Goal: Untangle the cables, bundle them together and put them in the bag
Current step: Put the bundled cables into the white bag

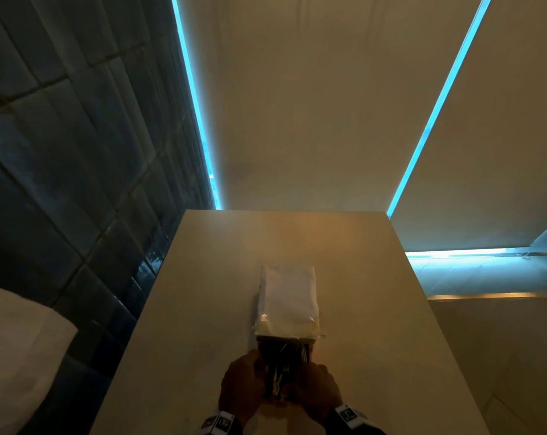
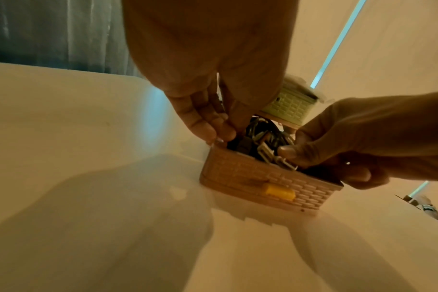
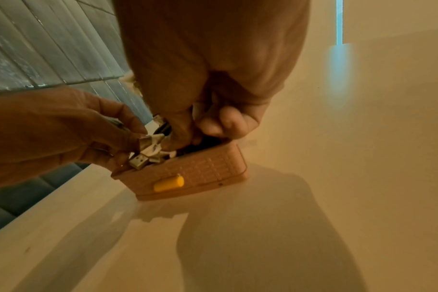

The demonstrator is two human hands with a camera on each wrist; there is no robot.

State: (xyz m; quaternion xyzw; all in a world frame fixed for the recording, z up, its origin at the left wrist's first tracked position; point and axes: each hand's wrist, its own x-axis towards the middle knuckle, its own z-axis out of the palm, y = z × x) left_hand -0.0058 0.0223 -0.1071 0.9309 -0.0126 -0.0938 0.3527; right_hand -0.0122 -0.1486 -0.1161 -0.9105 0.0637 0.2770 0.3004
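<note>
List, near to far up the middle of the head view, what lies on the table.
Dark tangled cables in an open brick-patterned box between both hands → white upright lid → bare pale tabletop → beige blind.

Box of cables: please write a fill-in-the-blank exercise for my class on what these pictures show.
1. The latch on the front of the box is ____ in colour.
2. The cables lie ____ the box.
3. The left hand and the right hand make ____ hands at the box.

Missing words: yellow; inside; two
</note>
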